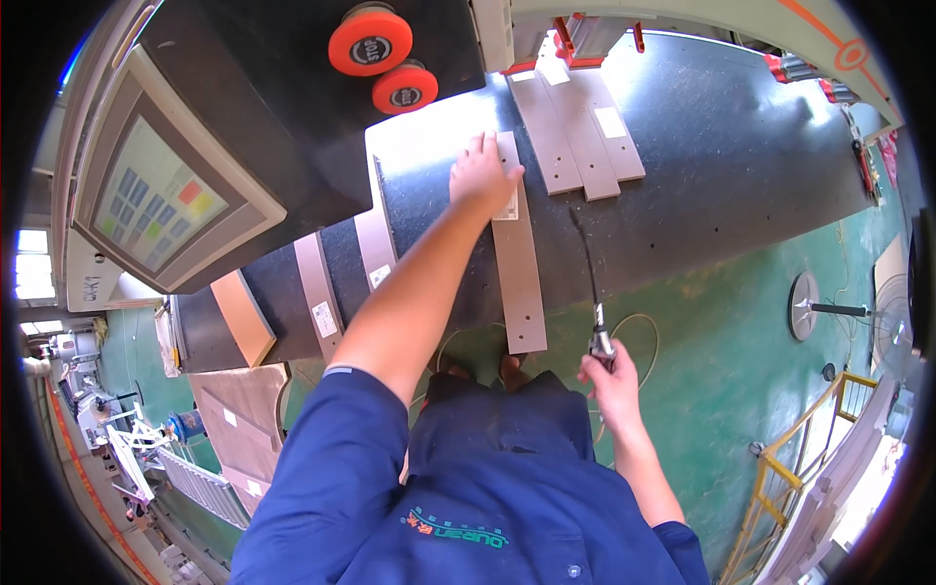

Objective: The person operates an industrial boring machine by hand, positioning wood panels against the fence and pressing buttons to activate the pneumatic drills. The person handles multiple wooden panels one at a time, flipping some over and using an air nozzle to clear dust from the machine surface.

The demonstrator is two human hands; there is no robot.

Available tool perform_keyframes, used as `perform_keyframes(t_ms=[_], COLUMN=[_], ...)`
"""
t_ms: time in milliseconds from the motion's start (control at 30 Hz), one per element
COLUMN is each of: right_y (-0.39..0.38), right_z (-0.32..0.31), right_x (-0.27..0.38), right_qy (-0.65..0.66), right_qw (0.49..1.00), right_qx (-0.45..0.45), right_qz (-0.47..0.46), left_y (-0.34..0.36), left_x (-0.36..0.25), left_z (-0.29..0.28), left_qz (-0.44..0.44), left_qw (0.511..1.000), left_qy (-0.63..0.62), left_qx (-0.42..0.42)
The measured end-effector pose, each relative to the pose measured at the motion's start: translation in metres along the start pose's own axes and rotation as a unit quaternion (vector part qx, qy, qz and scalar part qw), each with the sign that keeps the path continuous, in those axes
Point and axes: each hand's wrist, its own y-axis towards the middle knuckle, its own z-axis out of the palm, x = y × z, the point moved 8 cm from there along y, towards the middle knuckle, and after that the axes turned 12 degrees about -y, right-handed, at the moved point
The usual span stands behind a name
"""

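Note:
A long, narrow grey-brown board (519, 283) with small holes and a white label lies across the dark worktable (673, 219), its near end jutting past the table edge. My left hand (480, 177) rests over the far part of this board, fingers stretched out and thumb apart. In my right hand (614, 378) is an air blow gun (602, 343), fingers closed round its body. Its long, thin black nozzle points away from me over the table, to the right of the board. The nozzle tip is near several joined boards (575, 136) and appears apart from them.
More narrow boards (314, 283) and an orange-brown panel (244, 317) lie left of my arm. A machine with a touch screen (156, 205) and red stop buttons (370, 41) overhangs at left. A yellow rail (780, 468) and a round-based stand (803, 306) are on the right.

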Motion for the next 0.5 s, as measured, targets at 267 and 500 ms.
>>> perform_keyframes(t_ms=[267,500], right_y=[-0.019,-0.013], right_z=[0.002,-0.007], right_x=[-0.034,-0.029], right_qy=[0.013,0.036], right_qw=[0.998,0.998], right_qx=[-0.007,-0.037], right_qz=[0.054,0.029], left_y=[0.039,0.036], left_x=[0.01,0.008], left_z=[0.006,0.006], left_qz=[-0.048,-0.036], left_qw=[0.985,0.982], left_qy=[0.0,-0.005], left_qx=[0.167,0.186])
